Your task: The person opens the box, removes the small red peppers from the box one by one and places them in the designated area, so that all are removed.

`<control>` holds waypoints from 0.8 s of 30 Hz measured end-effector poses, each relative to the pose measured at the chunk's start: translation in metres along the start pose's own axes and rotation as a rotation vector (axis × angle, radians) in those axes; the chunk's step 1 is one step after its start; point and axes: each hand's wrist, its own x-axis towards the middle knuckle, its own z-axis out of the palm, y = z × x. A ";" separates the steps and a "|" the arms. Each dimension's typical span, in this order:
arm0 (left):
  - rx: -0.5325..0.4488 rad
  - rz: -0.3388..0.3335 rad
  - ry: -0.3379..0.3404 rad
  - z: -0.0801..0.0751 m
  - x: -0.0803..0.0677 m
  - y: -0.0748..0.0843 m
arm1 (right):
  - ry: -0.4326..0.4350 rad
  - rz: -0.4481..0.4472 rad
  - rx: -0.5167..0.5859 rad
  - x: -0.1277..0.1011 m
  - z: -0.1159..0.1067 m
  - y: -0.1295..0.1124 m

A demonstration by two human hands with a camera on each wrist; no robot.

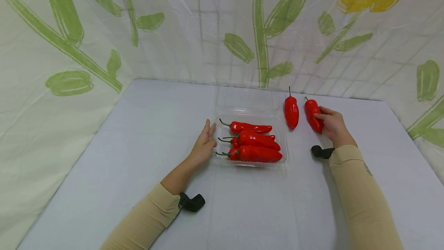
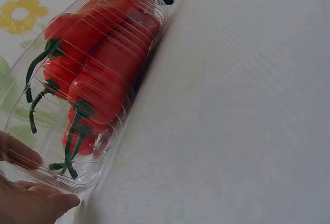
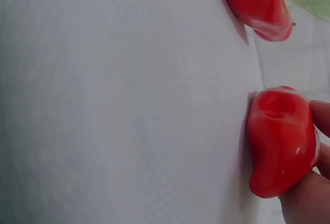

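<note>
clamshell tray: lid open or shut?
Open. The clear lid lies folded back behind the tray, leaving the red peppers inside uncovered; the left hand touches its side.

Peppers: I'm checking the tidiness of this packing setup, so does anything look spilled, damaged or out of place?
Nothing stands out. The clear tray sits flat on the table with red peppers lying inside. Two more peppers lie beside it; the right hand grips one, the other lies free. The left hand rests against the tray.

- 4 peppers in tray (image 1: 250, 111): (image 1: 250, 127), (image 1: 258, 139), (image 1: 258, 154), one mostly hidden (image 1: 234, 141)
- 2 peppers on table: (image 1: 291, 112), (image 1: 313, 115)
- 1 clear tray
- 2 hands: (image 1: 204, 144), (image 1: 333, 125)
</note>
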 end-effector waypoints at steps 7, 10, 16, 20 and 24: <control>-0.009 0.000 -0.001 0.000 0.000 0.000 | -0.015 -0.003 0.058 -0.001 0.003 0.001; -0.007 0.003 0.000 0.000 0.000 0.000 | -0.031 -0.014 0.048 -0.002 0.003 0.001; 0.004 0.003 0.004 0.001 0.000 0.001 | -0.049 -0.039 0.020 -0.003 0.004 0.001; 0.009 0.006 0.007 0.001 0.000 0.001 | -0.050 -0.048 0.010 -0.003 0.004 0.002; 0.013 -0.001 0.007 0.000 0.000 0.001 | -0.046 -0.042 0.022 -0.003 0.004 0.002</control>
